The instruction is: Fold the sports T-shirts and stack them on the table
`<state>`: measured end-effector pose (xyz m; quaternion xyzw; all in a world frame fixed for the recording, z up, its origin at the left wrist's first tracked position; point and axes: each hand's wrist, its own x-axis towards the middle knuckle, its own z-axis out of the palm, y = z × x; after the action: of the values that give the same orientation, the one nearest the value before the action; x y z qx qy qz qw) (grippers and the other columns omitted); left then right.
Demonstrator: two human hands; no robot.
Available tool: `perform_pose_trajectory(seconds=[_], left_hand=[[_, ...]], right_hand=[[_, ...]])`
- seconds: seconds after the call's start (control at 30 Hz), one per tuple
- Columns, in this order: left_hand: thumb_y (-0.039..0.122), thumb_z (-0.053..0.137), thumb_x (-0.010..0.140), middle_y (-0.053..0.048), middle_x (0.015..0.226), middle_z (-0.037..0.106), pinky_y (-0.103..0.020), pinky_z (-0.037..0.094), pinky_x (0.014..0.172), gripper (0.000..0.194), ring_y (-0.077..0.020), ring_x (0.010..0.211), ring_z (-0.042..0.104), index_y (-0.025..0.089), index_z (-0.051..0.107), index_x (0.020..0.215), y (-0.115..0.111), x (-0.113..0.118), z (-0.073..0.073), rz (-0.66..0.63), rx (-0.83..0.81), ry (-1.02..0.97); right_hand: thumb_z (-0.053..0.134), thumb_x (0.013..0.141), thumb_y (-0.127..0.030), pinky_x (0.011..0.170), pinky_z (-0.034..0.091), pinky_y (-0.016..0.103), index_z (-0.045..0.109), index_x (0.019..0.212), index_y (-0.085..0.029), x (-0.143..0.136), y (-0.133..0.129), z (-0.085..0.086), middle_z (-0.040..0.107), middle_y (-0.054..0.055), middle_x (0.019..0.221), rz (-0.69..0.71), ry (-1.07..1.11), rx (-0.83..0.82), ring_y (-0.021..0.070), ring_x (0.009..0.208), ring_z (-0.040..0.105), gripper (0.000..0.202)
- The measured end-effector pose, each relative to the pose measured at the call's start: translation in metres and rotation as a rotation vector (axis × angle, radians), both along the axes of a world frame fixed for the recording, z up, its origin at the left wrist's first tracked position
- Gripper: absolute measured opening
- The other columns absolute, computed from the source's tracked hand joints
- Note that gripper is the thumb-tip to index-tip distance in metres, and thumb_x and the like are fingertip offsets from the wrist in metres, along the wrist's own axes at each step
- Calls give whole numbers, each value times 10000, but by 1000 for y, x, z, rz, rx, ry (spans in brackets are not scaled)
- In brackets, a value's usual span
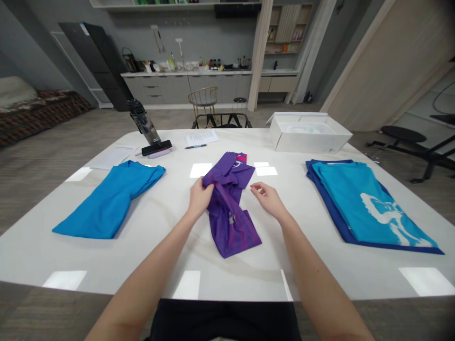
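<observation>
A purple T-shirt (232, 222) lies partly folded and rumpled in front of me, with a pink patch and a white mark near its far end. My left hand (201, 196) grips its left edge between thumb and fingers, lifting the cloth a little. Just right of the shirt hovers my right hand (265, 196), apart from the fabric, its fingers loosely curled with a gap and nothing visible in them. To the left rests a folded blue T-shirt (110, 201). On the right, a turquoise T-shirt (369, 199) with a white print lies on a dark blue garment (329, 213).
The white table (152, 265) carries an open white box (309, 137) at the back right. Toward the back left are a handheld vacuum (145, 124), a black phone-like object (156, 148), papers (202, 137) and a pen (195, 146). A chair (222, 118) stands behind the table.
</observation>
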<state>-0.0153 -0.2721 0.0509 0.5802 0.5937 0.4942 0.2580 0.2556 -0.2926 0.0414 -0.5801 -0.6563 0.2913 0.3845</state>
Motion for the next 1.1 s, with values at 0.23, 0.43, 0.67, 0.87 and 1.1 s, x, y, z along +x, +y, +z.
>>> perform_pose_trajectory(seconds=[0.23,0.43,0.67,0.87,1.1], left_hand=[[202,585,712,-49,929,622,-376,510,831,232,-248,916,614,179,614,941,-28,-128,-23,421,-41,101],[243,589,895,-83,1288,630,-431,399,1114,342,-265,1220,578,235,582,1238,-36,-77,-2,-156,209,750],[316,582,984,-104,1239,674,-410,455,1011,263,-286,1192,612,222,647,1221,23,-24,-12,-367,-10,1032],[369,492,1036,-106,1137,721,-335,493,855,236,-261,1037,689,229,637,1160,30,-48,-6,-109,-104,903],[482,348,1054,-152,916,733,-382,500,800,447,-321,920,707,189,684,1018,-3,-102,-7,173,-296,796]], right_hand=[[711,907,-312,1031,460,403,728,1161,-222,-36,-4,-18,689,93,1231,335,-276,126,247,1135,616,271],[680,953,-413,970,471,380,686,1257,-233,-46,-9,-21,673,89,1163,330,-482,92,245,1098,636,353],[483,1063,-330,881,430,346,649,1152,-231,-71,-12,-13,705,90,1112,274,-736,77,242,1059,636,213],[384,1086,-287,848,417,335,615,1087,-177,-66,-6,-6,720,145,1116,227,-887,-37,260,1032,656,256],[377,1075,-246,781,415,319,617,1071,-160,7,-17,-5,716,154,1108,177,-917,-168,258,985,670,254]])
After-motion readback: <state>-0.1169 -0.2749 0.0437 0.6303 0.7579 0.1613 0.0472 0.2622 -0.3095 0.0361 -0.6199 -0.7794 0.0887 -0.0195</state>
